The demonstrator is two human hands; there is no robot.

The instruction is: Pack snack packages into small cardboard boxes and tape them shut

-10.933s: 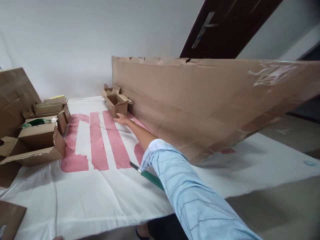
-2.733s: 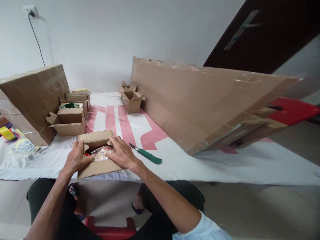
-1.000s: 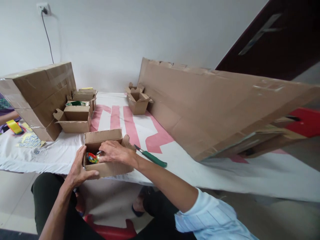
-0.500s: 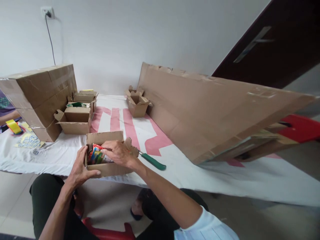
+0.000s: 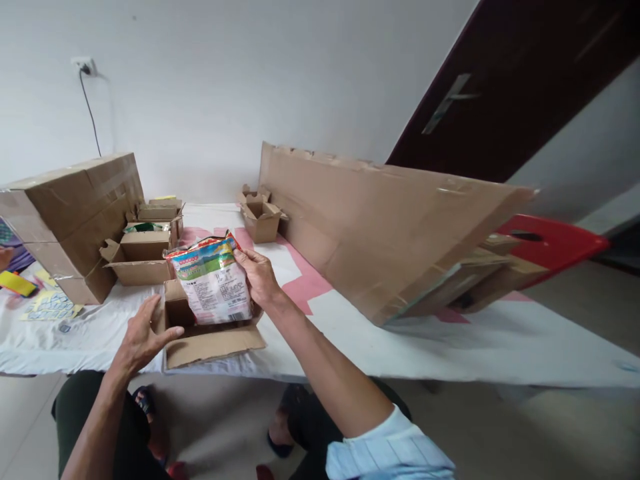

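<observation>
At the lower left of centre, the right hand [image 5: 259, 275] is clamped on a printed packet [image 5: 213, 281], fingers and thumb pinching its upper right edge. The packet stands nearly upright over the mouth of an open cardboard box [image 5: 215, 348], its printed back towards the viewer; whether its bottom edge clears the box or dips inside cannot be told. The left hand [image 5: 139, 339] is at the box's left side, thumb and fingers spread apart, the thumb just over the front flap, gripping nothing firmly as far as can be seen.

The likeliest trouble, I would judge, is the packet slipping or swinging, since one corner bears its whole weight and the film looks slick. A harder pinch there might strain the seam. If the bottom edge catches on a flap, the light box could be dragged along, and it sits close to the near edge of the worktop [image 5: 450, 353], so it might tip off should the left hand not steady it.

Crowding is another risk: a second open box [image 5: 143, 272] stands just behind the packet's left side, so a swing that way could knock it. On the right, a large cardboard sheet [image 5: 350, 230] stands on edge; a wide sweep of the right arm might push it over.
</observation>
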